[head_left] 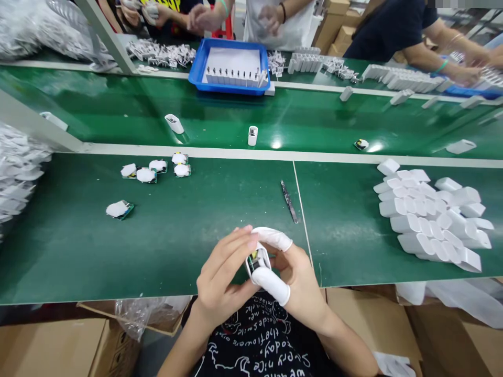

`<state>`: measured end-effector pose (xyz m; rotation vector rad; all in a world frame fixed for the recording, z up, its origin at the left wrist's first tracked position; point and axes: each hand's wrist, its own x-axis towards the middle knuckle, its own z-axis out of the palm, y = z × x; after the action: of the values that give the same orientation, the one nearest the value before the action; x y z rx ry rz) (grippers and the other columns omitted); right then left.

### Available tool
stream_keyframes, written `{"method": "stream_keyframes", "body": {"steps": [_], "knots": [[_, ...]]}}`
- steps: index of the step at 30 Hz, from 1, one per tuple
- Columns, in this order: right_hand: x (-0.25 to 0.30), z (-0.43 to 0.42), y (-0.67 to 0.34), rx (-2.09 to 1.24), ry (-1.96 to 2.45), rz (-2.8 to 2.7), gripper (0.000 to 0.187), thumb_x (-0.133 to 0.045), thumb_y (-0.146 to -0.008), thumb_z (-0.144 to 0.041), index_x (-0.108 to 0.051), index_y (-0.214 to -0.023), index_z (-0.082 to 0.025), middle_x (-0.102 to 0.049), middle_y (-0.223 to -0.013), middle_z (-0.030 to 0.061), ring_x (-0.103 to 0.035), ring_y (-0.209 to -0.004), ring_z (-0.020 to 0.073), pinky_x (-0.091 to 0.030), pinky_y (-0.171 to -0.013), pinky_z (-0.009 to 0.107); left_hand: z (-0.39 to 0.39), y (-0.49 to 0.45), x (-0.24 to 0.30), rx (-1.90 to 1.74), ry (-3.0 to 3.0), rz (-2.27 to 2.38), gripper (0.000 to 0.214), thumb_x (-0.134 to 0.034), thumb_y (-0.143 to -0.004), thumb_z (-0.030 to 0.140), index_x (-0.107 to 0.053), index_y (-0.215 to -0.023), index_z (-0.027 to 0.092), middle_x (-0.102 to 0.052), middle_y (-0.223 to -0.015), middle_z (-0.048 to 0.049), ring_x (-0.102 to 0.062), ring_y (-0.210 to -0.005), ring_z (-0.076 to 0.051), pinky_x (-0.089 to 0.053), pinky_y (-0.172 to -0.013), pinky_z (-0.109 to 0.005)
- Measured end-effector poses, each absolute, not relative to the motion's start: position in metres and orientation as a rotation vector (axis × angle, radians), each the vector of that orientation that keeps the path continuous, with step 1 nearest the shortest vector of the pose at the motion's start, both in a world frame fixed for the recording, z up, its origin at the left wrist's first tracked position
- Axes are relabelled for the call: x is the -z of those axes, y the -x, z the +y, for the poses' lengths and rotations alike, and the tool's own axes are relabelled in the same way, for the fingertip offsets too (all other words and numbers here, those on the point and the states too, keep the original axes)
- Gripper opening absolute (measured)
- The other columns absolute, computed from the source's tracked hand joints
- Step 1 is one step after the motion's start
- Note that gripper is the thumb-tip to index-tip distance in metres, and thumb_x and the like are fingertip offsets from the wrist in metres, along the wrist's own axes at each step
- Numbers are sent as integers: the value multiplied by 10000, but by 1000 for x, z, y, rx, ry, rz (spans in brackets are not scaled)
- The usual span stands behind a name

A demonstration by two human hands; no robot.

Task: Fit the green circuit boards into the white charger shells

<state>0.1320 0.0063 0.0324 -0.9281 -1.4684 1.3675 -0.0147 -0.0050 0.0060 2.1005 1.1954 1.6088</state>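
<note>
Both my hands meet at the near edge of the green table (pixel 176 235). My left hand (pixel 222 277) curls its fingers round a small white charger shell (pixel 257 259) with a circuit board showing inside. My right hand (pixel 293 275), with white finger cots on thumb and forefinger, pinches the same shell from the right. A pile of empty white shells (pixel 432 214) lies to my right. Several small boards with white caps (pixel 157 168) lie to the upper left, and one more (pixel 119 209) sits apart.
Metal tweezers (pixel 290 201) lie just beyond my hands. On the green conveyor belt (pixel 314 120) behind stand loose white shells (pixel 252 135). A blue tray (pixel 230 65) sits at the far side, where other people's hands work. Cardboard boxes (pixel 51 345) stand below the table.
</note>
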Motion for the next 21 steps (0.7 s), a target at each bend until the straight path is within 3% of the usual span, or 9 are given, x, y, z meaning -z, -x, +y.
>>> {"method": "stream_keyframes", "body": {"steps": [5,10,12,17,21], "knots": [[-25,-3,-133,-716,992,-1731,580,-684,-855,-214,-480,-1396,-258,-620,-1320,130,-635,-1168,272,-592,-937,454,-10,7,-9,-1691,-2001,1431,568,-728,-784,151,-538,-1316,208,-680,-1169,-77,-642,-1106,-246,-569,-902,-411],[-23,-9,-128,-358,974,-1866,592,-595,-892,-133,-424,-1446,-250,-682,-1207,130,-670,-1101,261,-634,-854,427,-14,-1,-8,-1773,-2046,1566,482,-648,-843,146,-544,-1311,190,-675,-1152,-82,-622,-1112,-243,-549,-885,-397],[-24,-8,-126,-393,966,-1863,536,-574,-892,-114,-474,-1402,-241,-681,-1192,131,-673,-1089,253,-634,-850,416,-15,-4,-7,-1789,-2046,1612,479,-634,-851,146,-541,-1317,201,-676,-1143,-77,-619,-1108,-246,-544,-880,-400],[-28,2,-131,-846,916,-1694,332,-622,-844,-131,-589,-1157,-240,-674,-1118,82,-671,-1045,216,-620,-852,379,-15,-6,-8,-1747,-2042,1576,558,-688,-806,105,-522,-1329,204,-672,-1129,-68,-613,-1100,-236,-529,-913,-402],[-26,0,-129,-596,929,-1828,440,-573,-868,-92,-528,-1290,-205,-663,-1167,126,-652,-1096,225,-602,-888,386,-13,-6,-8,-1774,-2059,1599,470,-651,-835,111,-548,-1289,176,-683,-1117,-83,-620,-1093,-239,-538,-894,-404]]}}
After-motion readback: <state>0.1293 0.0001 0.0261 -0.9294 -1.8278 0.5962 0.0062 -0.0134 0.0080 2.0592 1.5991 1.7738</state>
